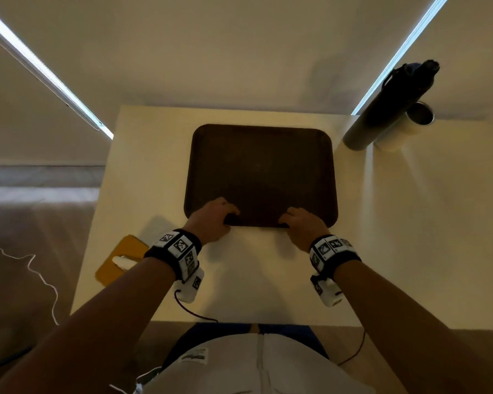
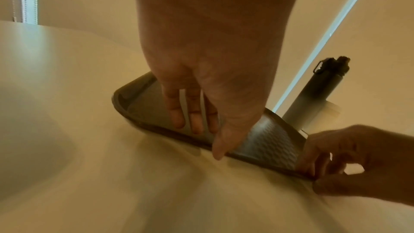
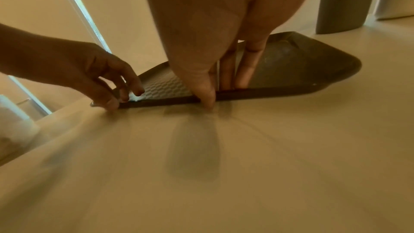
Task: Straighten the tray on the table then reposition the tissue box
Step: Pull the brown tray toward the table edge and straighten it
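The tray (image 1: 261,172), dark brown, lies flat at the centre of the frame on the pale table (image 1: 396,223). The left hand (image 1: 212,220) and right hand (image 1: 303,226) each pinch its lower rim, fingers inside, thumb outside. The tissue box (image 1: 120,261), yellow, sits at the table's lower-left edge. A dark bottle (image 1: 387,106) stands upper right.

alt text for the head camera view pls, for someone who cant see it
Seen from above, a person's left hand and right hand grip the near edge of a dark brown tray on a pale table. A yellow tissue box overhangs the table's left edge; a dark bottle stands far right.
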`<state>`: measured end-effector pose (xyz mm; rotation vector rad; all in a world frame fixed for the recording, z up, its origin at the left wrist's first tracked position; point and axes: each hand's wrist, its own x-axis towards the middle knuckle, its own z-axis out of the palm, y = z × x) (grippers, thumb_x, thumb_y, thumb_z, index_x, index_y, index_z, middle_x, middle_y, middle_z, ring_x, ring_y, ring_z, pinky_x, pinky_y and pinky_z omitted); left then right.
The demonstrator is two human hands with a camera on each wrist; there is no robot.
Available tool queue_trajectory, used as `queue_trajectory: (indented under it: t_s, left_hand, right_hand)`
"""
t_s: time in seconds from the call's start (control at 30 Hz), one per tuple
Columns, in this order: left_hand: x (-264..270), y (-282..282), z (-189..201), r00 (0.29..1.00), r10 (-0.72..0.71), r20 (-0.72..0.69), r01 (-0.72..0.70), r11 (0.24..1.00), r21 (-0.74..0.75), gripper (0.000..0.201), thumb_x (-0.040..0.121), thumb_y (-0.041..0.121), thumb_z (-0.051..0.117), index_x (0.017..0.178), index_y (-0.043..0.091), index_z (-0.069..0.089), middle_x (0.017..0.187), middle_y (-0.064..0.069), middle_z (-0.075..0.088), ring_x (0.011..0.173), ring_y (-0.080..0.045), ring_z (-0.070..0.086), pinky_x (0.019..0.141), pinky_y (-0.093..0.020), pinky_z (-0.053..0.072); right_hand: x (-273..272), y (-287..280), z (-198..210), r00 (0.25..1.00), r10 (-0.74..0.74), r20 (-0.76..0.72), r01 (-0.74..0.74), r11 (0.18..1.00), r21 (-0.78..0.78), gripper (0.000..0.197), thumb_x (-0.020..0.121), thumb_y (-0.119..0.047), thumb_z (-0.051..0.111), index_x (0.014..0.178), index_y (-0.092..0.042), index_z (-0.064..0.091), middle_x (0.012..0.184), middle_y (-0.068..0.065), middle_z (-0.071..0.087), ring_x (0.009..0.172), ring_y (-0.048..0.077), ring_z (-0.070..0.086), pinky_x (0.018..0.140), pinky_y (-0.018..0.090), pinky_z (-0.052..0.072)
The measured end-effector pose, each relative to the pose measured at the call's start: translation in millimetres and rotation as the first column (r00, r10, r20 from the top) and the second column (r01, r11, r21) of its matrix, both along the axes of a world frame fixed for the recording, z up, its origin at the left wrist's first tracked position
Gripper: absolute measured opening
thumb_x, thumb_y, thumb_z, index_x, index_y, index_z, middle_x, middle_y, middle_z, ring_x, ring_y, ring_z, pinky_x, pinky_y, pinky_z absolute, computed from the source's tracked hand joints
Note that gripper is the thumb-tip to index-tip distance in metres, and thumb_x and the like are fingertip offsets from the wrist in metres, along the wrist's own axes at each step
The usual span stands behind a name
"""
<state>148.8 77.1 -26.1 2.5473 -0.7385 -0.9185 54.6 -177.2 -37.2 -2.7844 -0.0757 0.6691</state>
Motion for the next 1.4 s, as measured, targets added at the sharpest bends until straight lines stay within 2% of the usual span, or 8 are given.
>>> queue_trajectory:
  t_s: [0.1, 0.23, 0.33, 0.47, 0.7, 0.97, 1.23, 1.4]
  left_hand:
    - [9, 20, 2, 0.990, 0.135, 0.032, -0.134, 0.990, -0.043, 0.055, 0.082, 0.021, 0.074, 0.134, 0.027, 0.056, 0.133, -0.003, 0.050, 0.121, -0.024, 0.052, 0.101, -0.042, 0.048]
    - [19, 40, 10, 0.930, 0.347, 0.126, -0.352, 0.936, 0.025, 0.085, 0.076, 0.033, 0.083, 0.147, 0.020, 0.040, 0.146, -0.013, 0.039, 0.132, -0.037, 0.042, 0.107, -0.050, 0.043]
    - [23, 46, 12, 0.905, 0.414, 0.098, -0.425, 0.894, 0.141, 0.108, 0.067, 0.043, 0.088, 0.153, 0.016, 0.027, 0.148, -0.018, 0.034, 0.134, -0.043, 0.037, 0.107, -0.056, 0.040]
    - [23, 48, 5, 0.905, 0.422, 0.059, -0.424, 0.881, 0.211, 0.106, 0.062, 0.044, 0.090, 0.146, 0.012, 0.033, 0.137, -0.020, 0.042, 0.124, -0.045, 0.047, 0.103, -0.055, 0.044]
    - [22, 47, 2, 0.883, 0.468, 0.042, -0.465, 0.858, 0.216, 0.092, 0.061, 0.042, 0.090, 0.136, 0.012, 0.046, 0.126, -0.016, 0.046, 0.112, -0.039, 0.056, 0.095, -0.052, 0.051]
    - [35, 44, -2, 0.874, 0.485, -0.017, -0.469, 0.853, 0.229, 0.083, 0.063, 0.035, 0.090, 0.132, 0.016, 0.049, 0.117, -0.009, 0.043, 0.102, -0.031, 0.055, 0.088, -0.044, 0.053]
    - [56, 35, -7, 0.869, 0.495, -0.012, -0.484, 0.854, 0.189, 0.079, 0.067, 0.033, 0.087, 0.133, 0.014, 0.049, 0.127, -0.015, 0.047, 0.113, -0.034, 0.053, 0.082, -0.038, 0.049]
    - [63, 36, -8, 0.867, 0.498, -0.019, -0.489, 0.857, 0.161, 0.086, 0.059, 0.043, 0.088, 0.133, 0.018, 0.050, 0.121, -0.013, 0.052, 0.117, -0.034, 0.049, 0.087, -0.043, 0.048]
  right_hand:
    - [1, -16, 8, 0.996, -0.089, -0.029, 0.090, 0.995, 0.040, 0.038, 0.091, -0.020, 0.063, 0.128, -0.021, 0.057, 0.123, 0.003, 0.052, 0.113, 0.026, 0.053, 0.092, 0.041, 0.048]
    - [-9, -48, 17, 0.940, -0.324, 0.112, 0.327, 0.945, -0.011, 0.073, 0.081, -0.044, 0.072, 0.141, -0.015, 0.041, 0.143, 0.012, 0.038, 0.126, 0.035, 0.042, 0.102, 0.050, 0.043]
    - [-15, -66, 14, 0.854, -0.520, 0.022, 0.520, 0.854, -0.003, 0.098, 0.073, -0.055, 0.076, 0.148, -0.015, 0.027, 0.152, 0.014, 0.026, 0.136, 0.038, 0.030, 0.108, 0.053, 0.037]
    - [-19, -73, 0, 0.812, -0.579, -0.073, 0.580, 0.815, -0.006, 0.103, 0.062, -0.065, 0.077, 0.141, -0.015, 0.032, 0.141, 0.017, 0.043, 0.127, 0.039, 0.040, 0.104, 0.052, 0.039]
    - [-19, -72, -7, 0.763, -0.638, -0.105, 0.646, 0.758, 0.090, 0.101, 0.061, -0.041, 0.089, 0.141, -0.015, 0.033, 0.133, 0.017, 0.041, 0.122, 0.040, 0.046, 0.102, 0.053, 0.044]
    - [-9, -79, -7, 0.757, -0.640, -0.131, 0.653, 0.743, 0.145, 0.100, 0.056, -0.034, 0.092, 0.138, -0.021, 0.034, 0.127, 0.011, 0.040, 0.117, 0.037, 0.050, 0.100, 0.052, 0.046]
    - [18, -89, -1, 0.753, -0.645, -0.130, 0.657, 0.746, 0.109, 0.097, 0.054, -0.035, 0.093, 0.132, -0.023, 0.038, 0.125, 0.009, 0.043, 0.117, 0.036, 0.050, 0.098, 0.054, 0.047]
    - [24, -91, -1, 0.754, -0.644, -0.127, 0.656, 0.747, 0.106, 0.097, 0.056, -0.033, 0.093, 0.134, -0.022, 0.037, 0.127, 0.011, 0.042, 0.119, 0.037, 0.049, 0.099, 0.053, 0.046]
